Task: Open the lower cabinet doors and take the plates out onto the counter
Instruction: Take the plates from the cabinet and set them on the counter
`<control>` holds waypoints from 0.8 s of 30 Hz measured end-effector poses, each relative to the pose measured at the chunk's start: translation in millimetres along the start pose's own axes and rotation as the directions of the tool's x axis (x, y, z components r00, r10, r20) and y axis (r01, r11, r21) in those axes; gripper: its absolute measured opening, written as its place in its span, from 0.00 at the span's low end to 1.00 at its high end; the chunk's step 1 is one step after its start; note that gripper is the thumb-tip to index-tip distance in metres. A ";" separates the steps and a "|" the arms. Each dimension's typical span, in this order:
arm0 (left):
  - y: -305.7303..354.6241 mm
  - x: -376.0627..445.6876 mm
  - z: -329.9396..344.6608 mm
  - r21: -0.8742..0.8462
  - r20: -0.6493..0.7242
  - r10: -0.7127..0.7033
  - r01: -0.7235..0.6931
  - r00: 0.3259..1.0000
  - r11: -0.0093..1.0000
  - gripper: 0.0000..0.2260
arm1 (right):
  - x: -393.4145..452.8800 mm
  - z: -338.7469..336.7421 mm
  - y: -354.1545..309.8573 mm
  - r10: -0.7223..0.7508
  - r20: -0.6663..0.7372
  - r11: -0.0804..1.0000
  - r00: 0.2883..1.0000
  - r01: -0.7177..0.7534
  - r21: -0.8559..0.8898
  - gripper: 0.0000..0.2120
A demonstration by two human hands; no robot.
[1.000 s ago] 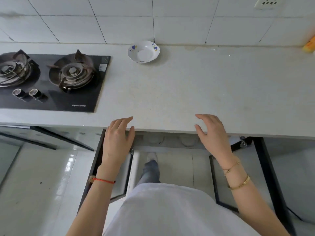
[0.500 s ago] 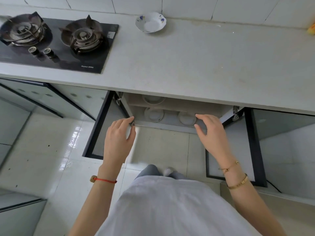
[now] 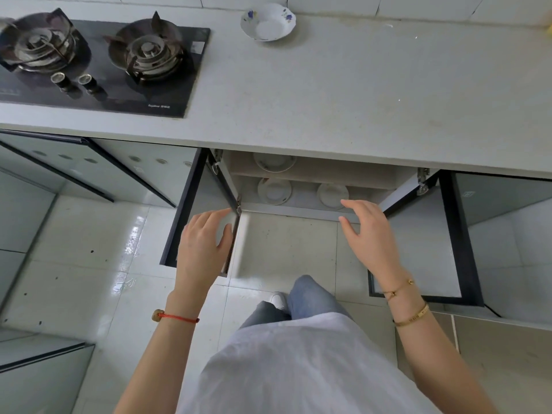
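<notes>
Both lower cabinet doors stand swung out: the left door (image 3: pixel 185 210) and the right door (image 3: pixel 448 243), each glass in a dark frame. Inside, one white plate (image 3: pixel 274 162) lies on the upper shelf and two white plates (image 3: pixel 274 191) (image 3: pixel 330 195) on the lower shelf. My left hand (image 3: pixel 203 249) hovers open in front of the left door's inner edge. My right hand (image 3: pixel 370 237) is open just in front of the cabinet's lower shelf, near the right plate. Neither hand holds anything. A white flowered dish (image 3: pixel 268 22) sits on the counter (image 3: pixel 358 94) at the back.
A black two-burner gas hob (image 3: pixel 98 61) fills the counter's left part. Closed glass cabinet doors (image 3: pixel 89 168) run to the left. My legs and white top take up the floor space before the cabinet. A yellow object (image 3: pixel 548 19) shows at the far right edge.
The view has dropped and pulled back from the counter, so the cabinet interior and its plates now show. Both hands have lowered from the counter edge to the level of the cabinet opening.
</notes>
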State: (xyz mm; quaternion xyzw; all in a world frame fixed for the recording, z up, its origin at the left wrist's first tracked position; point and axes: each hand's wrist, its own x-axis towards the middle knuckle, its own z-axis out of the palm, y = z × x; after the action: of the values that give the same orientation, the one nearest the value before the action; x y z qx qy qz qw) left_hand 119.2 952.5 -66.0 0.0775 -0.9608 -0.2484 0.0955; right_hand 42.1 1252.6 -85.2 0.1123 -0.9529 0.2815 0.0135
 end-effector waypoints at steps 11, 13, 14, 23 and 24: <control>-60.6 47.0 77.8 0.006 0.006 -0.059 0.059 0.998 0.998 0.12 | 59.7 80.4 41.7 0.001 0.039 1.000 0.999 -0.001 -0.015 0.15; -78.8 61.0 114.3 0.007 0.002 -0.075 0.075 0.997 0.997 0.12 | 77.9 112.4 62.6 -0.002 0.050 1.000 0.999 0.003 -0.020 0.15; -88.6 67.4 134.0 0.002 0.000 -0.083 0.083 0.997 0.997 0.12 | 86.1 129.8 73.9 -0.004 0.062 1.000 0.998 0.005 -0.021 0.15; -183.4 133.6 314.3 -0.072 -0.120 -0.077 0.069 0.990 0.995 0.12 | 162.2 293.0 172.8 -0.046 0.066 0.999 0.997 0.047 -0.027 0.16; -194.5 144.1 333.6 -0.080 -0.141 -0.052 0.041 0.989 0.996 0.12 | 173.1 309.5 182.0 -0.057 0.049 0.998 0.997 0.058 -0.022 0.16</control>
State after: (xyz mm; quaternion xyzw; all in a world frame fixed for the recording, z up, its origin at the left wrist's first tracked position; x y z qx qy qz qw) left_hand -74.9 910.3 -427.1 0.1138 -0.9392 -0.2809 0.1613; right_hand -155.2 1198.4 -427.2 0.1464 -0.9525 0.2671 0.0000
